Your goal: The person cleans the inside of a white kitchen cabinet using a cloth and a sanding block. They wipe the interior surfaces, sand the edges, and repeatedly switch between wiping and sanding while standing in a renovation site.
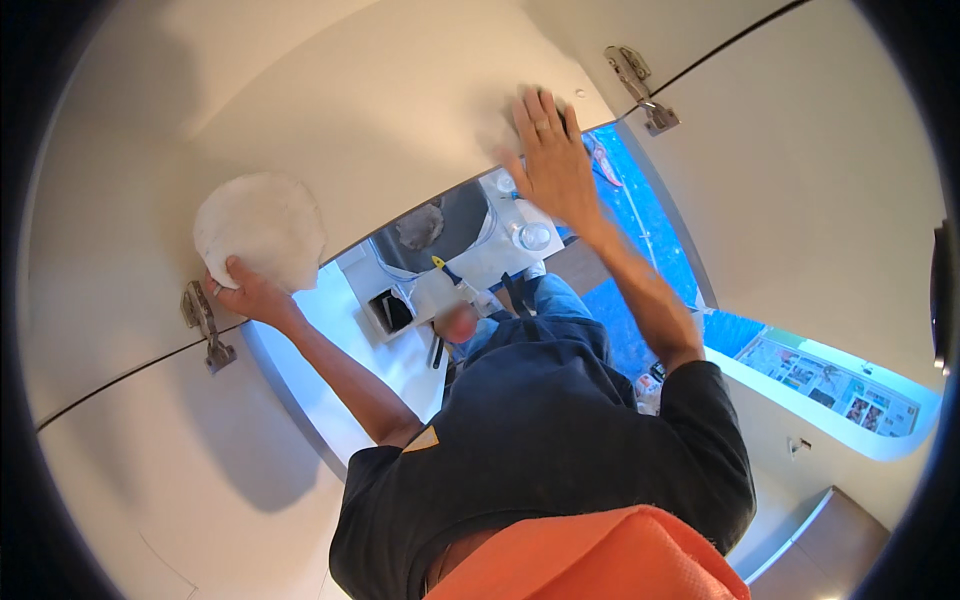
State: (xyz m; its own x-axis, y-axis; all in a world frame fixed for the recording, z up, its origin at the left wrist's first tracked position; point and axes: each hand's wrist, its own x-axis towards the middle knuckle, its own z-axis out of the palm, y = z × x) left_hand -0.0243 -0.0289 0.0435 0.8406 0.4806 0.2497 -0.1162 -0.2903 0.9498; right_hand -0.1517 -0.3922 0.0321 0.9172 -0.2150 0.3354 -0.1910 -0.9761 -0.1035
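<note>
A round, soft white pad [262,225] lies against the pale overhead panel [400,110] on the left. My left hand [246,292] grips its lower edge, the thumb showing on the pad and most of the fingers hidden. To the right, my right hand [553,165] is raised to the panel's edge, empty, with its fingers stretched out and the palm turned toward the surface. That hand is slightly blurred, so I cannot tell whether it touches the panel.
Metal hinges [208,325] sit at the panel's left corner, with another hinge [640,90] at the right. Below are a grey basin [465,215] holding a whitish lump, a clear jar [532,236], a yellow-tipped brush [447,268] and a black-lined box [392,311]. Blue sheeting [640,200] covers the floor.
</note>
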